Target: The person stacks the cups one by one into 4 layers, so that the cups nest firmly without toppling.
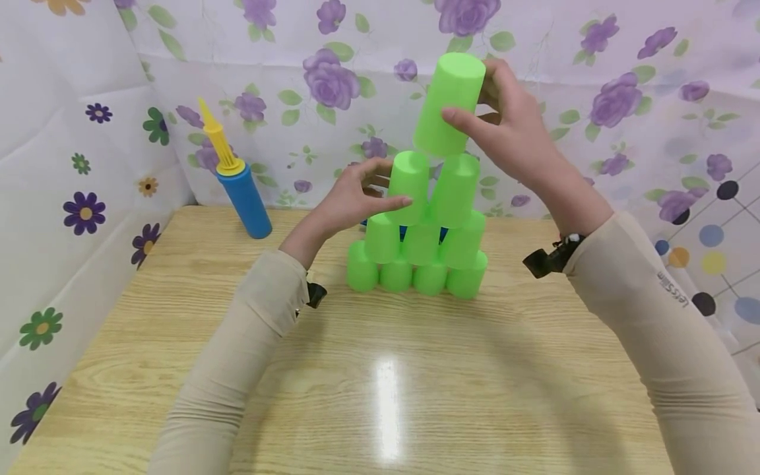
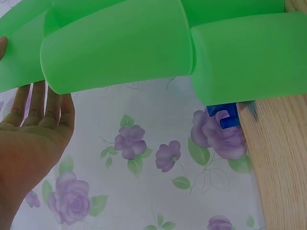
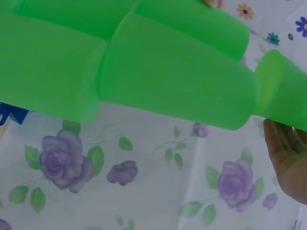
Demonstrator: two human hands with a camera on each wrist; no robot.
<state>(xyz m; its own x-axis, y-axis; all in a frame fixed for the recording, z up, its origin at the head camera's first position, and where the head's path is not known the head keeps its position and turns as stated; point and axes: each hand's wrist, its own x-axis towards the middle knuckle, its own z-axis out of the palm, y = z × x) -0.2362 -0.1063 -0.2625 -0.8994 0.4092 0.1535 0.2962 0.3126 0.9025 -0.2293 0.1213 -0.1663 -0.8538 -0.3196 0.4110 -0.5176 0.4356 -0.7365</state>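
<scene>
Green plastic cups stand upside down in a stepped pyramid. Its upper level has a left cup (image 1: pixel 410 181) and a right cup (image 1: pixel 456 191). My left hand (image 1: pixel 359 194) holds the left one, thumb in front and fingers behind. Above these two, my right hand (image 1: pixel 510 122) grips another inverted green cup (image 1: pixel 451 102), slightly tilted. In the right wrist view, the open rim of this held cup (image 3: pixel 292 91) is right at the base of the upper right cup (image 3: pixel 177 72). The left wrist view has my left fingers (image 2: pixel 50 112) along the cup's side.
The pyramid's lower rows (image 1: pixel 396 276) rest on a wooden table (image 1: pixel 285 396). A blue and yellow hand pump (image 1: pixel 246 201) stands at the back left. Something blue (image 2: pixel 224 115) sits behind the cups, mostly hidden. Flowered cloth (image 1: pixel 332 79) hangs along the table's back edge.
</scene>
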